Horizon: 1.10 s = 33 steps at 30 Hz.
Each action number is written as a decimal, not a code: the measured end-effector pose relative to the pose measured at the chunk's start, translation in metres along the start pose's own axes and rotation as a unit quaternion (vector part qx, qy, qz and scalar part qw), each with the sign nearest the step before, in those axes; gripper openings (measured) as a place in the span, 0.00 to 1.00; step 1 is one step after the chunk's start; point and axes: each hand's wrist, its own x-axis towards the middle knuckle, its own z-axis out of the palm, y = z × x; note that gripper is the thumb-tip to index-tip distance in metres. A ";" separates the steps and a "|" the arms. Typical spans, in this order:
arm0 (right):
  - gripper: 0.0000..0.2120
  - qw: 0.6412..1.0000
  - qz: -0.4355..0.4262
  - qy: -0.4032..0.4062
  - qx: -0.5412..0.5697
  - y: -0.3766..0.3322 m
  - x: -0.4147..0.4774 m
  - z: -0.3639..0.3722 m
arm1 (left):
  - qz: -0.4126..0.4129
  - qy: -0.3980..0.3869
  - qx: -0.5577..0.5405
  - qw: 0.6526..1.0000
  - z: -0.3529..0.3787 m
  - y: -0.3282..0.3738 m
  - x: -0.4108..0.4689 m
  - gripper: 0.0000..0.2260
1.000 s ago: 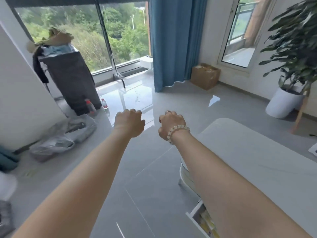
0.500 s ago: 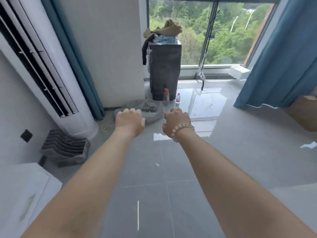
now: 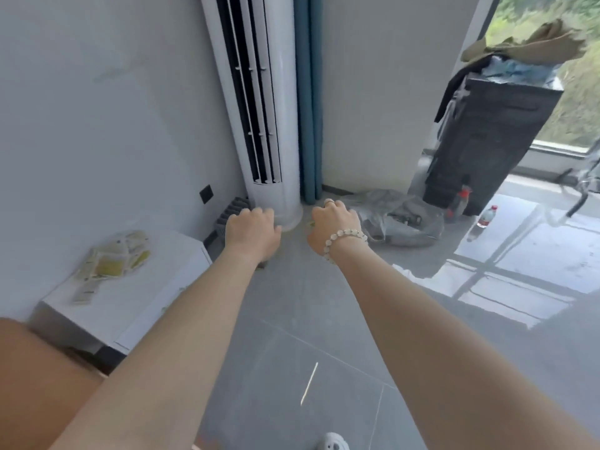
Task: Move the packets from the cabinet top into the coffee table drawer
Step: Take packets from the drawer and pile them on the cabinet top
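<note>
Several yellow-green and white packets [image 3: 113,261] lie in a loose pile on the white cabinet top [image 3: 156,306] at the lower left. Both my arms are stretched forward over the grey floor. My left hand [image 3: 251,233] hangs in the air to the right of the cabinet, fingers loosely curled downward, holding nothing. My right hand [image 3: 334,227], with a bead bracelet and a ring, is beside it in the same pose and holds nothing. The coffee table and its drawer are out of view.
A white tower air conditioner [image 3: 259,108] and a blue curtain [image 3: 308,92] stand against the wall ahead. Plastic bags [image 3: 399,219], two bottles [image 3: 485,217] and a dark box topped with clothes [image 3: 487,141] sit at the right by the window.
The view has swung left from the coffee table and window to the wall, bringing the cabinet and packets into sight. Both hands kept the same outstretched pose.
</note>
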 end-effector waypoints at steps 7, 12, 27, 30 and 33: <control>0.16 0.995 -0.094 -0.022 0.005 -0.030 0.075 0.007 | -0.098 -0.014 0.012 0.995 0.003 -0.034 0.034 0.17; 0.19 0.980 -0.193 -0.043 0.010 -0.082 0.099 0.019 | -0.181 -0.051 0.027 0.982 0.016 -0.073 0.023 0.20; 0.20 0.947 -0.315 -0.058 -0.011 -0.220 0.162 0.051 | -0.310 -0.088 0.023 0.946 0.048 -0.207 0.032 0.20; 0.20 0.942 -0.329 -0.062 -0.013 -0.259 0.184 0.054 | -0.320 -0.083 0.015 0.944 0.052 -0.247 0.047 0.20; 0.20 0.939 -0.336 -0.068 -0.021 -0.301 0.207 0.060 | -0.338 -0.075 0.005 0.938 0.058 -0.292 0.056 0.19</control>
